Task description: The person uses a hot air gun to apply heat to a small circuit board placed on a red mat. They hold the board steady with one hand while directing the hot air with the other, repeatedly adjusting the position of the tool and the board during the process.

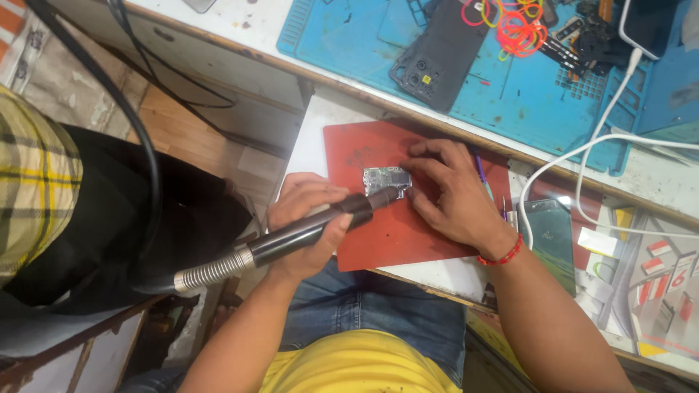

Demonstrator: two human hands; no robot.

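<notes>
My left hand [304,218] grips a black hot-air handpiece [291,237] with a metal spring hose end, its nozzle tip resting at a small phone circuit board [386,178]. The board lies on a red mat [393,233] on a pulled-out white shelf. My right hand [448,193], with a red thread bracelet at the wrist, presses its fingertips on the board's right and top edges, steadying it.
A blue work mat [349,36] on the bench above carries a black phone back shell [440,54], orange rubber bands [518,29] and small tools. White cables [590,156] run down the right side past a dark phone [550,233]. A thick black hose [142,138] loops left.
</notes>
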